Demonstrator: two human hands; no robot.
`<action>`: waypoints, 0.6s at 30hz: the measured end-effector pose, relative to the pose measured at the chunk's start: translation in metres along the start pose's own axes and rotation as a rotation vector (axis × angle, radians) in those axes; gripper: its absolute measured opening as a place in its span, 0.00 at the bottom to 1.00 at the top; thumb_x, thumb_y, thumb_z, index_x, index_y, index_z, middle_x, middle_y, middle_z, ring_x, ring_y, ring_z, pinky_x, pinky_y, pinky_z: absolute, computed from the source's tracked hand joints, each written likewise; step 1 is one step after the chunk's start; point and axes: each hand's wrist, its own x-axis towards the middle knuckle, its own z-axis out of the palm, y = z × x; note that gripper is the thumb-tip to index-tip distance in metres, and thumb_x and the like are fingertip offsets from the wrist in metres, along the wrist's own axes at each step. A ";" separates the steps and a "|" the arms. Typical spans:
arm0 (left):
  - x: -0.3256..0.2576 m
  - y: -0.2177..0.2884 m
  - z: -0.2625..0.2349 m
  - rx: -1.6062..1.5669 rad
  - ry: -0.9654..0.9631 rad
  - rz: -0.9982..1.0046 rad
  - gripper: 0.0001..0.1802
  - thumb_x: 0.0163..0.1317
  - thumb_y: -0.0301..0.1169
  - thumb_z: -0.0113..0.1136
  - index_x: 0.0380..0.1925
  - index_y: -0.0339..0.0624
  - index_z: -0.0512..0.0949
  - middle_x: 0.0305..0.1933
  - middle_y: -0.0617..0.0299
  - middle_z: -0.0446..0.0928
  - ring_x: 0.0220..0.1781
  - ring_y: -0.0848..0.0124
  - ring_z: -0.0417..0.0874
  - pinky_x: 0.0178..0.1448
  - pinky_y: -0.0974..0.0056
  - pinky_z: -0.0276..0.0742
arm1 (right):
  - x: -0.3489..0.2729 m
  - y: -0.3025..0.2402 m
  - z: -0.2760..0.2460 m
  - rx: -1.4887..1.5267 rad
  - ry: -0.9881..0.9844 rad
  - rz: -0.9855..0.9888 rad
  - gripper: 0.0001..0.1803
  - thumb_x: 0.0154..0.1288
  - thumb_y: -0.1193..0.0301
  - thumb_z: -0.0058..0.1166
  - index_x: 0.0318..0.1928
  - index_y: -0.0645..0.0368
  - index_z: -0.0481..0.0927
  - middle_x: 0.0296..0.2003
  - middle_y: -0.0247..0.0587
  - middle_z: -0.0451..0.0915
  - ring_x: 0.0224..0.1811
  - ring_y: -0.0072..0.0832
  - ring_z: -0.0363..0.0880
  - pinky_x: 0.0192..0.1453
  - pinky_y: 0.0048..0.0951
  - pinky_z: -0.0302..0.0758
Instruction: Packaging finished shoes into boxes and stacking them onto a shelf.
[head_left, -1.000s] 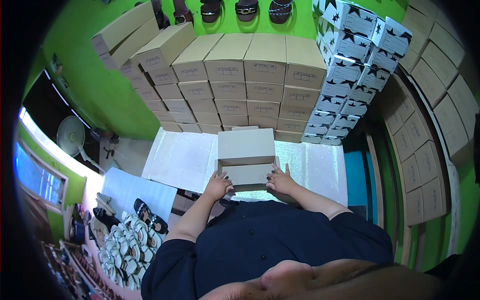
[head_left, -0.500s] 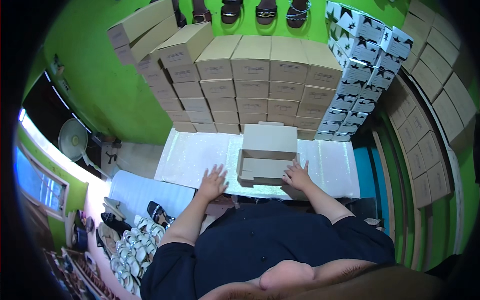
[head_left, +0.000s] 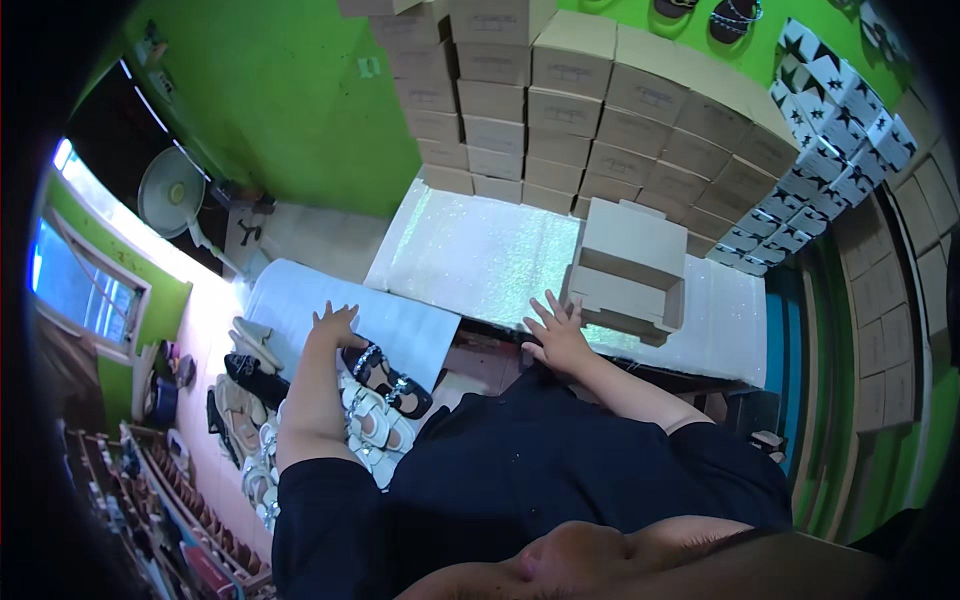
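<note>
My left hand (head_left: 336,326) is stretched out over the pale blue-white sheet, fingers spread, with nothing in it. Just below and to its right lies a pair of dark sandals with shiny trim (head_left: 384,376). At the front edge of the white worktable, my right hand (head_left: 560,336) has its fingers apart and holds nothing. Its fingertips come close to the left side of an open cardboard box (head_left: 622,297); whether they touch it I cannot tell. The box's lid is tipped back, and its visible inside looks bare.
Stacked brown shoe boxes (head_left: 570,70) and star-patterned boxes (head_left: 845,150) line the back of the worktable (head_left: 480,255). White sandals (head_left: 378,425) lie in a heap at the left, beyond them a standing fan (head_left: 170,190). Brown boxes fill a shelf (head_left: 885,330) on the right.
The view has turned left. My left hand has moved from the worktable out over the pale sheet near the dark sandals. My right hand has shifted from the box's right side to its left.
</note>
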 end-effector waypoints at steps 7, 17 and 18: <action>0.015 -0.039 0.056 0.001 -0.217 0.045 0.75 0.33 0.59 0.80 0.78 0.55 0.43 0.80 0.54 0.52 0.82 0.43 0.41 0.78 0.32 0.40 | 0.012 -0.046 0.029 0.040 -0.121 -0.125 0.30 0.68 0.44 0.50 0.59 0.50 0.79 0.71 0.44 0.63 0.80 0.47 0.45 0.70 0.81 0.30; 0.040 -0.047 0.065 -0.166 -0.203 0.098 0.67 0.33 0.56 0.80 0.72 0.37 0.59 0.68 0.42 0.70 0.69 0.51 0.72 0.71 0.55 0.67 | 0.017 -0.053 0.035 0.065 -0.140 -0.096 0.30 0.67 0.44 0.50 0.58 0.51 0.80 0.69 0.46 0.66 0.80 0.49 0.44 0.70 0.81 0.29; 0.041 -0.047 0.065 -0.161 -0.168 0.120 0.62 0.34 0.56 0.80 0.69 0.35 0.66 0.66 0.42 0.73 0.65 0.51 0.76 0.68 0.58 0.71 | 0.017 -0.052 0.035 0.064 -0.137 -0.094 0.30 0.67 0.44 0.50 0.58 0.51 0.80 0.69 0.46 0.66 0.80 0.49 0.44 0.70 0.81 0.29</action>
